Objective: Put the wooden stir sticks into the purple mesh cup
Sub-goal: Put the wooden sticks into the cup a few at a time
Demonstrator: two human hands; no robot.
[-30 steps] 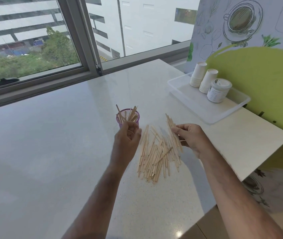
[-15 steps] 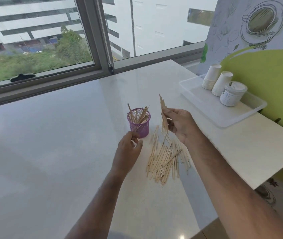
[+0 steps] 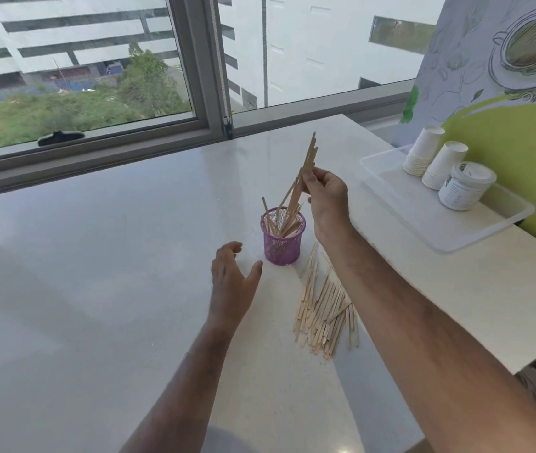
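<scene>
I see the small purple wire-mesh cup (image 3: 283,238) standing upright on the pale speckled stone counter (image 3: 96,273), and it already holds a loose fan of thin flat wooden stir sticks (image 3: 287,220), leaning against the rim at several angles. My right hand (image 3: 327,199) is just above and to the right of the cup, its thumb and fingers pinched on a small bundle of wooden sticks (image 3: 305,171). That bundle is tilted, its top end pointing up toward the window and its lower end reaching down to the cup's mouth among the sticks already there. I cannot tell whether the lower tips have passed the rim.

My left hand (image 3: 232,279) sits near the cup's left side, apart from it, with fingers spread and loosely curved and nothing in them.

I judge the task partly done, with the larger share ahead. A sizeable heap of loose wooden sticks (image 3: 323,308) lies flat on the counter just in front of the cup, partly hidden under my right forearm, so I cannot count them. The bundle in hand has yet to be let go, and the heap looks like several more handfuls.

Off to the right, a clear plastic tray (image 3: 475,230) carries stacked white paper cups (image 3: 423,155) and a white lidded jar (image 3: 464,188).
</scene>
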